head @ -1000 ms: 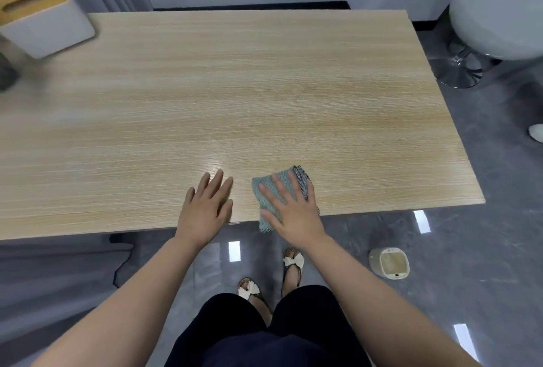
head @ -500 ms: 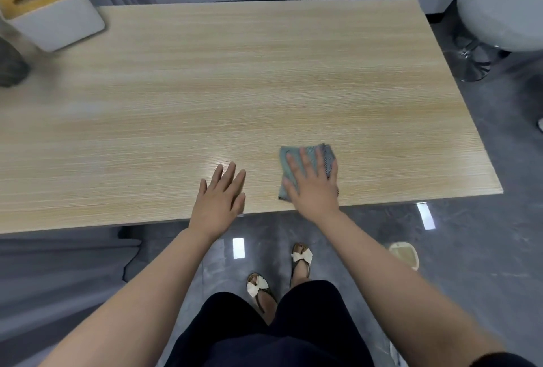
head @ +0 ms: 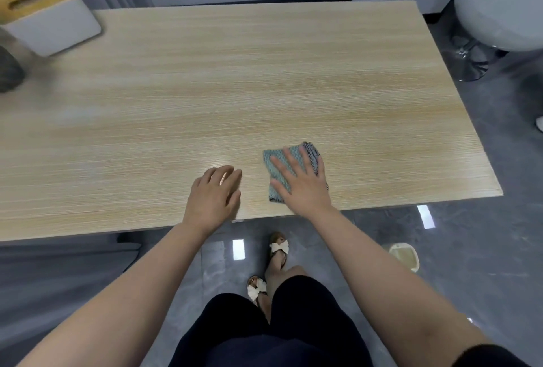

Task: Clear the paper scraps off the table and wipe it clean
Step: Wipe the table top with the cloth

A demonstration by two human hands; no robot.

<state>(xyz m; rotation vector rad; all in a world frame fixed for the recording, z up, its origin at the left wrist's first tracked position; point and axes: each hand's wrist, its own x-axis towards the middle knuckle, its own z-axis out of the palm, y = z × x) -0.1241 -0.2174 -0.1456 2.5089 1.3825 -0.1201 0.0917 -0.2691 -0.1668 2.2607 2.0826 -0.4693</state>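
Wiping with folded grey-green woven cloth point(head: 293, 169) near light wooden desk point(head: 264, 73) front edge, right hand point(head: 302, 187) pressing flat, fingers straight; left hand point(head: 216, 199) resting loosely curled, empty. Next: sweeping toward unwiped far corners.

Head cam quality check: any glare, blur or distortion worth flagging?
Head view: a small glare spot on the table just past the left hand; bright light reflections on the glossy floor; soft blur on the tissue box at far left; wide-angle bowing of the table edges. Right hand and cloth are sharp.
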